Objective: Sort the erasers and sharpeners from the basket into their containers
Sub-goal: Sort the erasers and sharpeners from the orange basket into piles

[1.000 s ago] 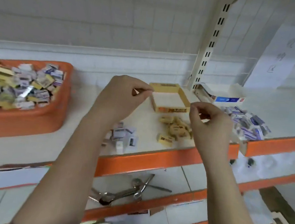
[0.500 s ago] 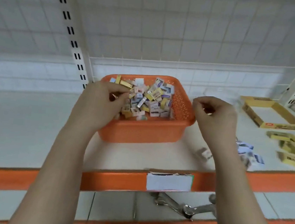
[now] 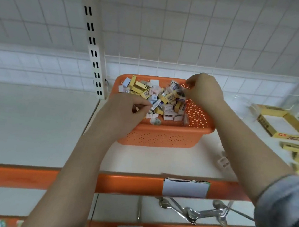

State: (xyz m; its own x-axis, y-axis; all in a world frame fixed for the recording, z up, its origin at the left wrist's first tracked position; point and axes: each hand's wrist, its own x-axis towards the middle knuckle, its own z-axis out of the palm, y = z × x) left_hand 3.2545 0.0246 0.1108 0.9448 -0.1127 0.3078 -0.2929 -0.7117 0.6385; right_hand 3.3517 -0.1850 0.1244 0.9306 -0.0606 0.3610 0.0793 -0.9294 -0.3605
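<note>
Both my hands dip into the basket (image 3: 160,139): left hand (image 3: 126,110) and right hand (image 3: 203,91), at two o'clock, curl over small packs (image 3: 169,97), grip hidden; light, rigid, I'd pinch their sides.

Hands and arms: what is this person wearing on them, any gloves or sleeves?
No gloves: both the left hand and the right hand are bare, and so are the forearms. The right arm has a grey-blue sleeve pushed up near the elbow. No sleeve shows on the left arm. I see no rings, watch or bracelets.
</note>
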